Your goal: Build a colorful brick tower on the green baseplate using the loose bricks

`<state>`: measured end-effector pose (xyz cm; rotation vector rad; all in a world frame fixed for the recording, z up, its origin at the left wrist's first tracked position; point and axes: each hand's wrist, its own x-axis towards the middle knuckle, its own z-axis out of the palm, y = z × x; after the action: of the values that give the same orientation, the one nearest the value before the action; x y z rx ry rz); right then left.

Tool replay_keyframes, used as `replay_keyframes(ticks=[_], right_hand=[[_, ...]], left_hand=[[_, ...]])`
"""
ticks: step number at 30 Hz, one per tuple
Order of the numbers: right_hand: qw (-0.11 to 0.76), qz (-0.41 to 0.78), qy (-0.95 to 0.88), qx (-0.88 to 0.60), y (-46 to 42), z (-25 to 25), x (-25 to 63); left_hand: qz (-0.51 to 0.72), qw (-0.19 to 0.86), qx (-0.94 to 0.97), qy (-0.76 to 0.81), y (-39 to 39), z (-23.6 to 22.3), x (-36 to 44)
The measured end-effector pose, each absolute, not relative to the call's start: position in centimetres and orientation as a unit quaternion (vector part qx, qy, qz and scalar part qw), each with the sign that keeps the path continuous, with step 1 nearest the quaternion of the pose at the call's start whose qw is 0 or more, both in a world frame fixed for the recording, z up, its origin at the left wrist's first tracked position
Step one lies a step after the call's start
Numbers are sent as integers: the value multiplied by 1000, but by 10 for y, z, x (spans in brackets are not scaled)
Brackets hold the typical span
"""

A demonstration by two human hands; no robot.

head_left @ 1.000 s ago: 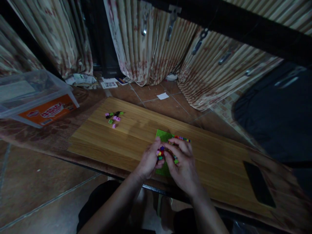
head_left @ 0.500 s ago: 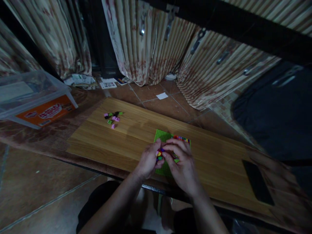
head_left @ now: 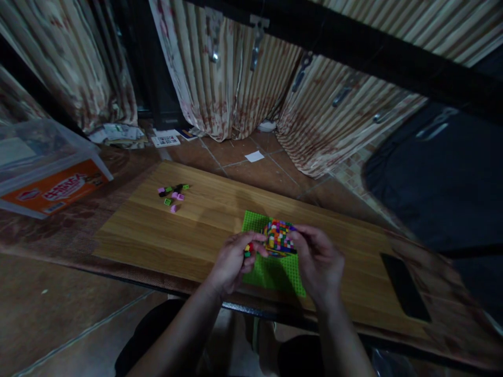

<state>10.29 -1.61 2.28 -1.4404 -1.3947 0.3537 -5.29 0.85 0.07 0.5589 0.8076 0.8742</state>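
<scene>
A multicoloured block of building bricks (head_left: 279,235) is raised a little over a green studded baseplate (head_left: 275,273). My right hand (head_left: 321,264) grips the block's right side between thumb and fingers. From the left, the fingertips of my left hand (head_left: 231,262) reach to the block's near left edge. Tucked in that same hand are a few small bricks (head_left: 248,250), red, yellow and green; the palm and fingers partly hide them. Part of the baseplate is covered by the block and both hands.
Several loose pink, green and black bricks (head_left: 167,201) lie at the wooden board's (head_left: 212,230) far left. A dark flat slab, perhaps a phone (head_left: 404,285), rests at the right. A clear plastic box (head_left: 58,193) with an orange label stands left; curtains (head_left: 236,78) hang behind.
My right hand has moved from the small bricks at my left hand to the multicoloured block, now gripped and lifted. The left hand keeps its small bricks. The view has shifted slightly.
</scene>
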Motion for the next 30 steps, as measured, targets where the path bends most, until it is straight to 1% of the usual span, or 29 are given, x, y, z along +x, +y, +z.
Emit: replay_keyframes(ticks=[2,5,9,16,19,21,24,30], right_hand=[[561,161,-537,-608,-14,20,114],[554,182,-530,-616,-12,16,120],[481,169,-595,-621,-13,17,114],[344,70,-722,-597,-10,25,102],[307,8,-740,-599,-8,24,99],[297,-14,-743,-600,-7,23,98],[295,-15,-745,-599,-6,21,97],[335,16,-731,-595,-5,19,96]], left_hand=[[412,780,256,397,11,-1,-53],[416,766,257,416,12,-3,-52],[425,751,276,423,10,-3,-47],[456,713,336,413,9,-8,-40],[462,692,367,415,9,-13,-38],[462,681,388,415,8,-15,-37],[460,665,417,416,8,-17,-36],[448,589,518,429,3,-15,-39]])
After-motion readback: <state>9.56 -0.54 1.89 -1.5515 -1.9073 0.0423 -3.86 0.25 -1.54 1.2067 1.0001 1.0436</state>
